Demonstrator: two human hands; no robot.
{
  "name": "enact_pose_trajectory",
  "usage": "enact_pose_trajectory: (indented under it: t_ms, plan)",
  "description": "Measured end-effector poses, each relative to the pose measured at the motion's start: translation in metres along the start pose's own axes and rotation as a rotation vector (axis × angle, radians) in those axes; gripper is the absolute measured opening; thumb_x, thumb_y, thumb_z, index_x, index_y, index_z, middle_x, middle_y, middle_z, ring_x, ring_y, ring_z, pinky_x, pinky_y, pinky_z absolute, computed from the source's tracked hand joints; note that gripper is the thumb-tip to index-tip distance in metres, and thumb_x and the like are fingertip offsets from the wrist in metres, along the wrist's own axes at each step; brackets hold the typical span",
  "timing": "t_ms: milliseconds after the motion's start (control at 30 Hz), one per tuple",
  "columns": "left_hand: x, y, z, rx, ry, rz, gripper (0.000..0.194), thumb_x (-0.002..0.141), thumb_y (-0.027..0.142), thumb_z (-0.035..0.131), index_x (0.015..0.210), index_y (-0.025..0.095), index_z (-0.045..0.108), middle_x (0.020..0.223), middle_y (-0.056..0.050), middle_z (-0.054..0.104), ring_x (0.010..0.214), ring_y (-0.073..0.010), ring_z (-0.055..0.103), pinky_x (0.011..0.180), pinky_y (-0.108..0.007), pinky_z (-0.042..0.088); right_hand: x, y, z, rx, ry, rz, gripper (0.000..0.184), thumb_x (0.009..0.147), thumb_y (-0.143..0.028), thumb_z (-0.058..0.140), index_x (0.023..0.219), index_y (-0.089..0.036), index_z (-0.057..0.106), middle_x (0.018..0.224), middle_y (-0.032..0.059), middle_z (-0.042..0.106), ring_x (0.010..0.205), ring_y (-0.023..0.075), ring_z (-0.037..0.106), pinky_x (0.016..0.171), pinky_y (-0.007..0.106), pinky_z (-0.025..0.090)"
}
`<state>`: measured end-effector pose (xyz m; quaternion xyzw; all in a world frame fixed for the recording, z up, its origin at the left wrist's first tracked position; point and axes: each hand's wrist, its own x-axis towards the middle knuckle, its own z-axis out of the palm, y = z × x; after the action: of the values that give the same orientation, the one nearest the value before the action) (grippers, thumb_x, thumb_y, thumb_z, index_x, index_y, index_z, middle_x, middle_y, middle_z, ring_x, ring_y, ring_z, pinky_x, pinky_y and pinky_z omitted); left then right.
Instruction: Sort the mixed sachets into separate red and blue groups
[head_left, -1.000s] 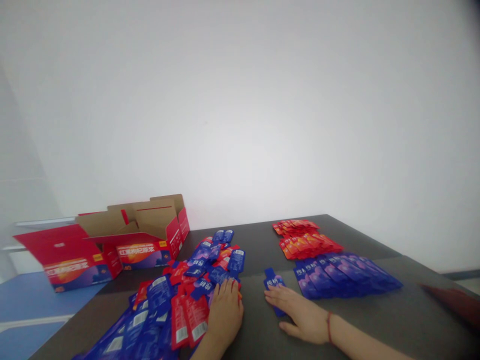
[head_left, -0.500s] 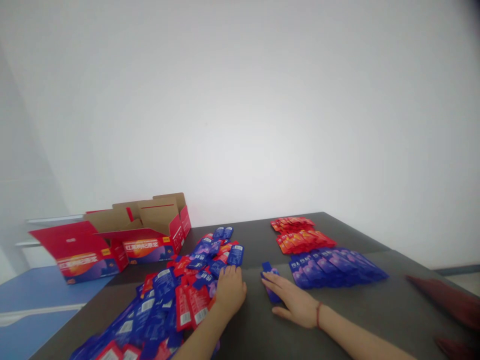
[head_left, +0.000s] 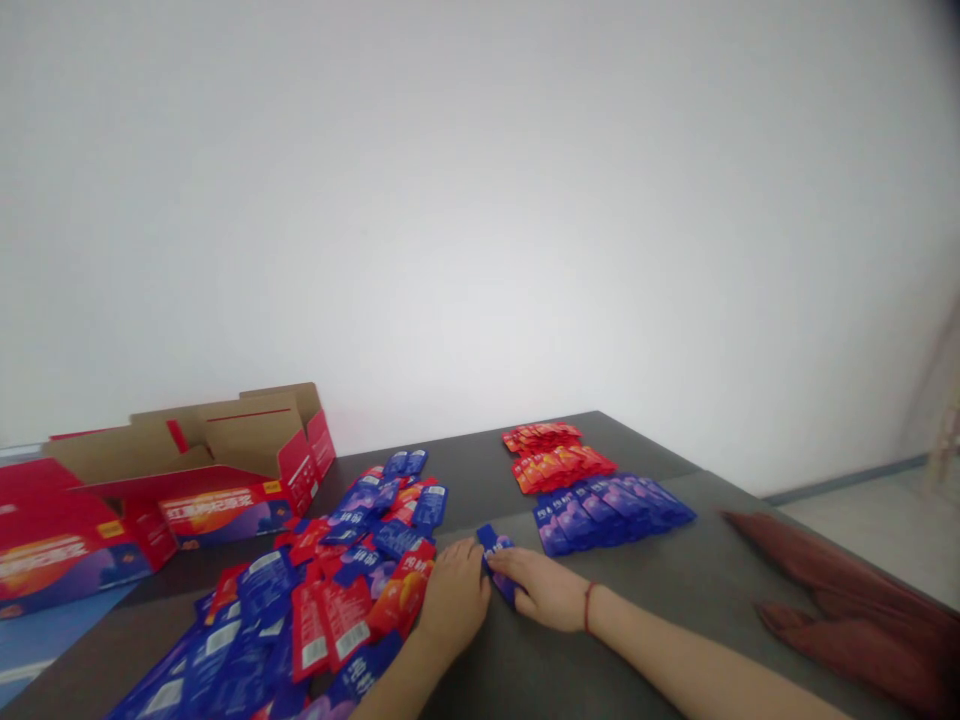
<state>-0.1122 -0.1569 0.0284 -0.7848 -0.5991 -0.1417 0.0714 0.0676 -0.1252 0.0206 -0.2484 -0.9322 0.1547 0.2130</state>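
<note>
A blue sachet (head_left: 493, 541) with a purple print lies on the dark table, partly covered by my right hand (head_left: 549, 592). The fingers of that hand bend over the sachet, with the thumb at its near side. Just left of it my left hand (head_left: 454, 592) rests palm down, fingers extended close together and nothing visible in them. It sits between the blue sachet and a loose pile of red and blue sachets (head_left: 346, 612). An orange-red sachet (head_left: 409, 590) lies right beside the left hand.
Right of my hands is an overlapping row of blue sachets (head_left: 611, 513), with red-orange sachet rows (head_left: 564, 467) behind it. Open red cardboard boxes (head_left: 225, 510) stand at the left. Dark red fabric (head_left: 847, 610) lies at the right edge. A white wall (head_left: 480, 250) rises behind the table.
The view has turned right. My left hand has moved off the pile toward the blue sachet. My right hand has come closer to the left, its fingers more bent over the sachet.
</note>
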Motion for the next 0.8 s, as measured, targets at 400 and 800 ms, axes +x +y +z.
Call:
enact_pose_trajectory:
  t_ms: [400,800]
  plan:
    - [-0.036,-0.029,-0.013,0.190,-0.083,-0.018,0.049,0.079,0.024,0.044,0.126,0.014,0.053,0.137,-0.012,0.047,0.126,-0.0255,0.043,0.106,-0.042,0.033,-0.178,-0.034,-0.060,0.012,0.014,0.347,0.047,0.089,-0.022,0.038,0.136,-0.022,0.044,0.140,0.0066,0.044,0.130,0.0215,0.037,0.110,0.040,0.028]
    - [-0.040,-0.066,-0.013,0.362,-0.143,-0.144,0.052,0.083,0.033,0.038,0.125,0.006,0.053,0.131,-0.019,0.052,0.122,-0.0296,0.047,0.103,-0.045,0.033,-0.222,0.013,-0.065,-0.188,0.152,0.602,0.051,0.084,-0.020,0.042,0.135,-0.020,0.045,0.141,0.0076,0.042,0.130,0.0244,0.037,0.111,0.045,0.025]
